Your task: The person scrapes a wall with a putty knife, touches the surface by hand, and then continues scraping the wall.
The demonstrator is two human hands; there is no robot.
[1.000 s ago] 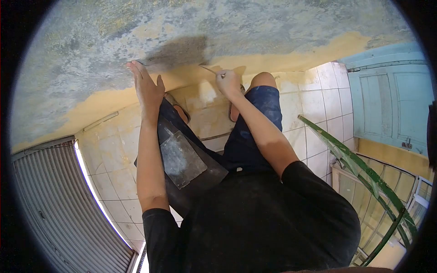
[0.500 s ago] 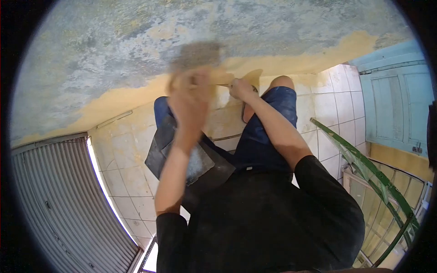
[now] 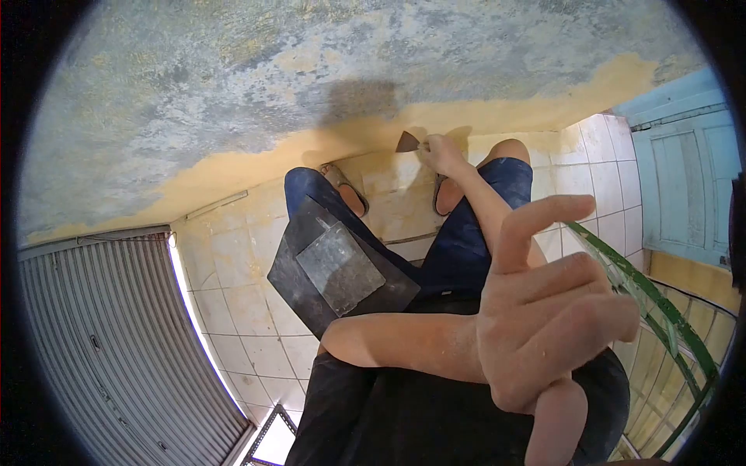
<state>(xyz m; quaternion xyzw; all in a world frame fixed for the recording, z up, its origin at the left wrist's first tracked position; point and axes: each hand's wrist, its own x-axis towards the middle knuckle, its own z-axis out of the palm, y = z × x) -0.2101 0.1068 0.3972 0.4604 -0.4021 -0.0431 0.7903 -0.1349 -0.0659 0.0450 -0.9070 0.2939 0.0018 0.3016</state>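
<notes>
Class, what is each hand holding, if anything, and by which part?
The right hand grips a dark, flared, metal-bladed scraper by its narrow handle end; the left hand holds nothing visible.

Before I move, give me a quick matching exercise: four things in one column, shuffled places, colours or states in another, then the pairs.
1. Scraper
2. Left hand
3. Grey square plate
4. Door

A. On the larger dark sheet
B. Light blue
C. In the right hand
D. Close to the camera, nothing visible in it

Pairs: 1-C, 2-D, 3-A, 4-B
</notes>
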